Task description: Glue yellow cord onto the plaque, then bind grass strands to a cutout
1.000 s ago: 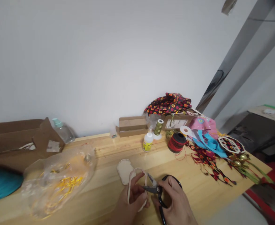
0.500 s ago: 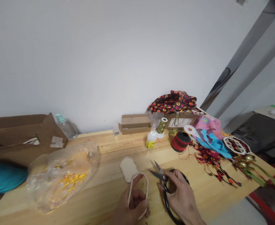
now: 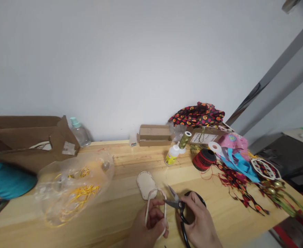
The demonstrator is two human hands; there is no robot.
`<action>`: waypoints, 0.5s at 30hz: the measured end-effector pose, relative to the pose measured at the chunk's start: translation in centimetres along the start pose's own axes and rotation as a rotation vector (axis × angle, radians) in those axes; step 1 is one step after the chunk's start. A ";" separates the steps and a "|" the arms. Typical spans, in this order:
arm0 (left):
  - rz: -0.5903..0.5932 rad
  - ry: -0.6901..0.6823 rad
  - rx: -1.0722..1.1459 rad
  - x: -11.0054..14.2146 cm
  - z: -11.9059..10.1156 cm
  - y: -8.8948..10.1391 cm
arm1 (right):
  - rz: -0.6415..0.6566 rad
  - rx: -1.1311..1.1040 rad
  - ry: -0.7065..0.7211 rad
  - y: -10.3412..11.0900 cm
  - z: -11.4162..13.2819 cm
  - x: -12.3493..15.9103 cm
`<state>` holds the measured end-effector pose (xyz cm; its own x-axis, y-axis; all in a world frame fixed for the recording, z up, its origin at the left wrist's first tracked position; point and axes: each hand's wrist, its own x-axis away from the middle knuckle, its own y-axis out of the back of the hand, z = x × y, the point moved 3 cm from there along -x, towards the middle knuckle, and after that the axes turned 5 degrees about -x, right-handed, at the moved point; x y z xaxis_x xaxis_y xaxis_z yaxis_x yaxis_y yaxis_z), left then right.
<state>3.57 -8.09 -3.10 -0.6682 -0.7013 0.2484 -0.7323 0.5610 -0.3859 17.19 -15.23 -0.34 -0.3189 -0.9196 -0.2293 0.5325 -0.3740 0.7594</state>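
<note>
My left hand [image 3: 151, 224] grips a thin, pale, open frame [image 3: 147, 210] with rounded ends, fingers curled through its opening. Black-handled scissors [image 3: 179, 205] are in my right hand [image 3: 199, 220], their blades spread apart. One blade tip meets or overlaps the right side of the frame; whether it touches cannot be made out. Just beyond the frame, a pale flat plaque [image 3: 145, 184] with a scalloped edge lies on the wooden table [image 3: 120, 213].
Beyond my hands stand a glue bottle [image 3: 172, 155], a green thread spool [image 3: 185, 139] and a red cord spool [image 3: 204, 159]. Fabric scraps and ribbons [image 3: 240, 165] spread to the right. A plastic bag [image 3: 76, 193] with yellow cord, a teal spool [image 3: 10, 181] and a cardboard box [image 3: 61, 137] lie left.
The scissors first drew away from the frame to the right, then came back to its right edge with blades still apart. The camera view has turned slightly left.
</note>
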 end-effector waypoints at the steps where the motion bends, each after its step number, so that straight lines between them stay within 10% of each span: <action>1: -0.016 -0.010 0.002 0.0 -0.2 0.0 | 0.007 -0.004 0.014 0.1 0.1 0.0; 15: -0.005 -0.034 0.002 -0.1 -0.1 0.4 | 0.005 0.057 0.004 -0.2 -0.2 -0.1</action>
<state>3.40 -7.76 -3.21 -0.6595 -0.7187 0.2203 -0.7355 0.5564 -0.3867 17.23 -15.10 -0.56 -0.3130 -0.9221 -0.2274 0.4884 -0.3616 0.7942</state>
